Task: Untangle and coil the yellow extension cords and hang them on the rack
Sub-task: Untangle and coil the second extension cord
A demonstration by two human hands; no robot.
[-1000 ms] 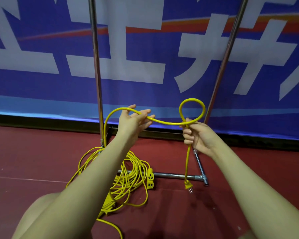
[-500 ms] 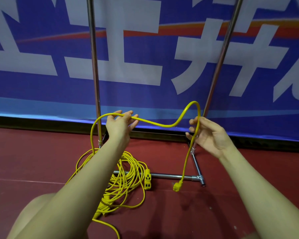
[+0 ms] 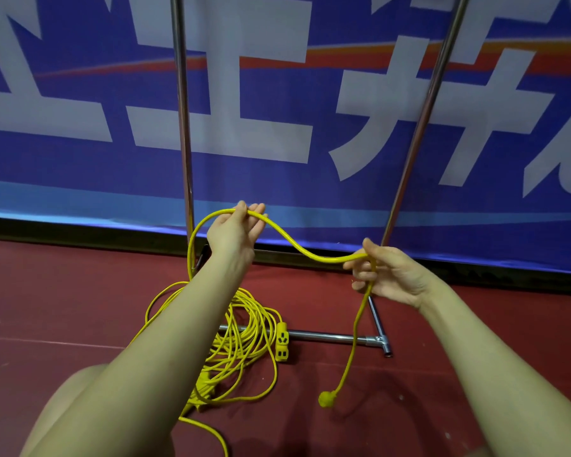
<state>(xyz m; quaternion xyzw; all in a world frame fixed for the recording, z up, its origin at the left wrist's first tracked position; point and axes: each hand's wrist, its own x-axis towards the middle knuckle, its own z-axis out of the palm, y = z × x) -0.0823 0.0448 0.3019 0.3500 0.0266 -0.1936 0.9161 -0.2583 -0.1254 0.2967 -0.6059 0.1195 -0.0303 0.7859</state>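
Gripping one yellow cord [image 3: 290, 245], both hands, left [image 3: 234, 230], right [image 3: 389, 275], plug [image 3: 326, 398] dangling

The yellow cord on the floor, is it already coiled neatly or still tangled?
Still tangled: the yellow cord lies as loose, uneven, overlapping loops on the red floor, beside the rack.

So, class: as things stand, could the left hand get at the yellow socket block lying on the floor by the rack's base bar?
Probably not at once: the left hand is raised, holding the cord. The socket block lies uncovered below it, so letting go and reaching down should work.
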